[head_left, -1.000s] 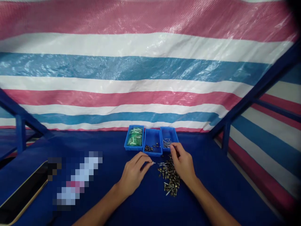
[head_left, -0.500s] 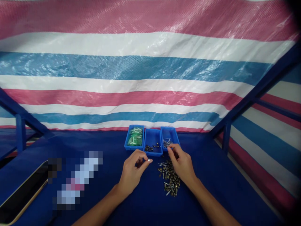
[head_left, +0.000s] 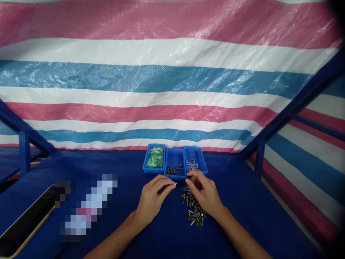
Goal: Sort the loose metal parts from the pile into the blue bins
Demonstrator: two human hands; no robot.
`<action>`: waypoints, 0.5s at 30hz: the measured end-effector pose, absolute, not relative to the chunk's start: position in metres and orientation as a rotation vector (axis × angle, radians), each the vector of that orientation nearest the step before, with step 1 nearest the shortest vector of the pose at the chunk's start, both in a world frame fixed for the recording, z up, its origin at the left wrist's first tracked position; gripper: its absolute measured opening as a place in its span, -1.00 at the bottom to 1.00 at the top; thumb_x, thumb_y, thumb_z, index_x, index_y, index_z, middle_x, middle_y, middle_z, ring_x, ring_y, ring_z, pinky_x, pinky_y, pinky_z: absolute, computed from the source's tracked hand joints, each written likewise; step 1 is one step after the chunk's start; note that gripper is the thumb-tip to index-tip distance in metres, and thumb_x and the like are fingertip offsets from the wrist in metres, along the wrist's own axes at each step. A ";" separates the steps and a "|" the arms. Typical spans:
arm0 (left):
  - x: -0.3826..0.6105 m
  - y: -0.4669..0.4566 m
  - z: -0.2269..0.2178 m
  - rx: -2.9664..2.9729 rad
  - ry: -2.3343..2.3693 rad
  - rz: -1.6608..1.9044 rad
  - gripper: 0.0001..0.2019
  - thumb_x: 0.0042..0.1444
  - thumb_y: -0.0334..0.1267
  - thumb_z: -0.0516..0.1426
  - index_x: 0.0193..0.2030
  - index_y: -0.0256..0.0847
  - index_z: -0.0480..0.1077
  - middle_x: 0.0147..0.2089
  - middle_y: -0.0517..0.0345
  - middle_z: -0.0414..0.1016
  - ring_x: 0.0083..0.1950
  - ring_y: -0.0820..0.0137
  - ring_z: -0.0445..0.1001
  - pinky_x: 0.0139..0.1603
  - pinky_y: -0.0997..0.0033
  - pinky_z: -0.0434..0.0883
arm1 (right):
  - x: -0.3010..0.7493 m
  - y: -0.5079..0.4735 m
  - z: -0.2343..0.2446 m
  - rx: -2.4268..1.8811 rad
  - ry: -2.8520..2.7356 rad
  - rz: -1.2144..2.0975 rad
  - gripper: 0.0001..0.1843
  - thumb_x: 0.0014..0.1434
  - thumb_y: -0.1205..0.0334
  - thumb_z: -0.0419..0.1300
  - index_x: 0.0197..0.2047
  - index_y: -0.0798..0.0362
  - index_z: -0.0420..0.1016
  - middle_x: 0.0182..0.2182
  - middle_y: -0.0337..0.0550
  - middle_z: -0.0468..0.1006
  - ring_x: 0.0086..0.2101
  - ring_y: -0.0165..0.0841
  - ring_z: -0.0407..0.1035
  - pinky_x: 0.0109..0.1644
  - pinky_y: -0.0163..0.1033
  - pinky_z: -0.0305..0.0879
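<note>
My left hand (head_left: 152,198) is closed in a pinch. Between its thumb and forefinger sits a small silvery metal piece (head_left: 175,183), too small to make out fully. My right hand (head_left: 206,190) is curled, thumb and forefinger close together, facing the left fingertips across a short gap. Whatever its fingers hold, if anything, cannot be made out. Partly under it lies a pile of brass-coloured parts with silvery pins (head_left: 198,214). Behind the hands, the middle blue bin (head_left: 175,156) has a few dark brassy parts, and the right blue bin (head_left: 194,153) contains thin silvery pins (head_left: 193,165).
A left blue bin (head_left: 145,166) holds green-and-clear packets (head_left: 155,157). On the table's left lie a dark-screened phone (head_left: 27,216) and a blurred-out object (head_left: 91,205). Blue frame bars (head_left: 291,104) and a striped tarp (head_left: 161,79) enclose the blue table (head_left: 113,162).
My right hand has come away from the right bin, toward me and slightly left. My left hand has shifted a little right with the silvery piece, so the fingertips are closer together.
</note>
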State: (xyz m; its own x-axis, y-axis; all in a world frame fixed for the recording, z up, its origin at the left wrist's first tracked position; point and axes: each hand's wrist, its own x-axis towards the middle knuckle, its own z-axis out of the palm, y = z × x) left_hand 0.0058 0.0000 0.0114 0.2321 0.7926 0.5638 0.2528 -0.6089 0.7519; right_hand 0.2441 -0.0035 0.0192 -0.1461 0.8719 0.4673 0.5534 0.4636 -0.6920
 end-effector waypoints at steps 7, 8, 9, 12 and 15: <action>0.006 0.000 0.011 2.111 0.899 1.271 -0.84 0.49 -0.25 0.19 0.04 -0.10 0.63 -0.08 0.04 0.64 -0.12 0.30 0.65 -0.06 0.34 0.59 | 0.228 -0.014 0.019 -1.089 -1.985 0.590 -0.77 0.52 0.05 0.13 -0.05 -0.03 0.56 -0.39 -0.29 0.48 -0.47 -0.45 0.37 -0.34 -0.35 0.29; 0.006 0.000 0.010 2.121 0.899 1.259 -0.84 0.50 -0.25 0.19 0.04 -0.10 0.63 -0.08 0.05 0.63 -0.12 0.30 0.65 -0.06 0.34 0.59 | 0.227 -0.015 0.019 -1.099 -1.985 0.605 -0.74 0.54 0.04 0.11 -0.07 -0.03 0.56 -0.39 -0.27 0.49 -0.45 -0.43 0.38 -0.33 -0.35 0.30; 0.006 0.000 0.010 2.129 0.904 1.250 -0.84 0.50 -0.24 0.18 0.04 -0.10 0.63 -0.08 0.05 0.63 -0.12 0.30 0.65 -0.06 0.34 0.60 | 0.226 -0.016 0.020 -1.111 -1.982 0.621 -0.71 0.54 0.02 0.09 -0.08 -0.04 0.56 -0.38 -0.26 0.51 -0.45 -0.42 0.38 -0.32 -0.34 0.31; 0.005 0.001 0.007 2.154 0.973 1.205 -0.83 0.49 -0.19 0.20 0.10 -0.09 0.60 -0.06 0.07 0.63 -0.14 0.32 0.65 -0.07 0.36 0.61 | 0.227 -0.016 0.021 -1.154 -1.954 0.636 -0.69 0.54 -0.01 0.06 -0.07 -0.04 0.54 -0.40 -0.26 0.53 -0.45 -0.40 0.41 -0.30 -0.33 0.33; 0.005 0.001 0.005 2.243 1.057 1.075 -0.78 0.50 -0.15 0.18 0.18 -0.07 0.56 -0.04 0.08 0.62 -0.15 0.33 0.64 -0.09 0.37 0.61 | 0.232 -0.012 0.020 -1.246 -1.844 0.498 -0.74 0.53 0.00 0.09 -0.03 -0.05 0.52 -0.44 -0.31 0.51 -0.48 -0.42 0.40 -0.31 -0.34 0.33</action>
State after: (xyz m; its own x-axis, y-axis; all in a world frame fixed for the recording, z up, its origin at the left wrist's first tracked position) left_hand 0.0049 0.0014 0.0049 0.4073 0.7876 0.4624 0.4495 -0.6136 0.6492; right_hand 0.2325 -0.0119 0.0197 -0.1589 0.8954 0.4159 0.5642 0.4280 -0.7061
